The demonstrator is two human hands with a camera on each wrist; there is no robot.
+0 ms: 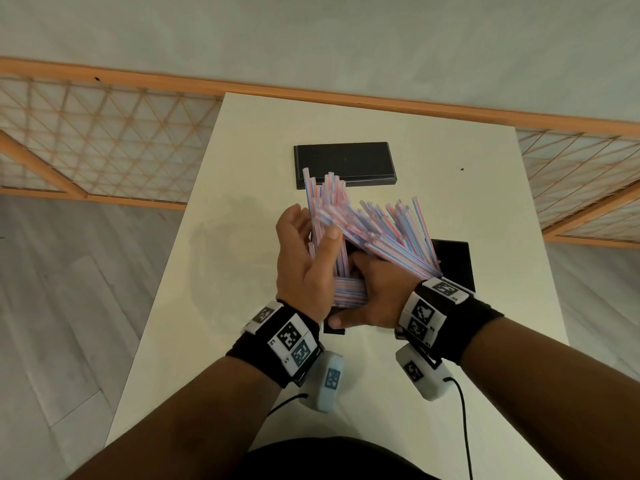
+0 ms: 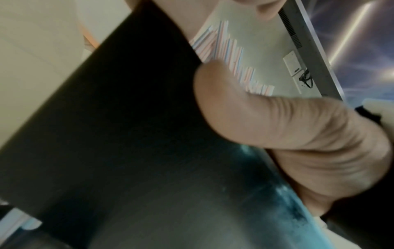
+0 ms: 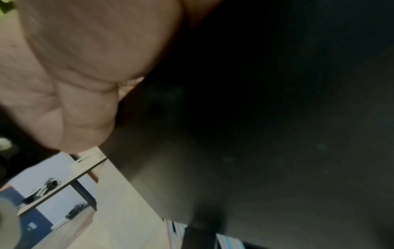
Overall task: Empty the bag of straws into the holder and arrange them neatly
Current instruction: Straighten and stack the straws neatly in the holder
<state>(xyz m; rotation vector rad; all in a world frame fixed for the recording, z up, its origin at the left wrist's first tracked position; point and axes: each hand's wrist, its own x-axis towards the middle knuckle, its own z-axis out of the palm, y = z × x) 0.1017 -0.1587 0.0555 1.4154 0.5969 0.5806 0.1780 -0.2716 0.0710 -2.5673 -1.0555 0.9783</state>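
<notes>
Pink-and-blue striped straws [image 1: 363, 230] fanned untidily from the black holder [image 1: 453, 261] between both hands. The left hand [image 1: 304, 258] curled around one cluster; the right hand [image 1: 374, 296] gripped the holder. Emptying looked done, neatening remained. No bag was visible.

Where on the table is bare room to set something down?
Bare patches on the table: the left strip beside the left hand, and the far right past the black lid. Crowded: the centre, where both hands, straws and holder bunch.
</notes>
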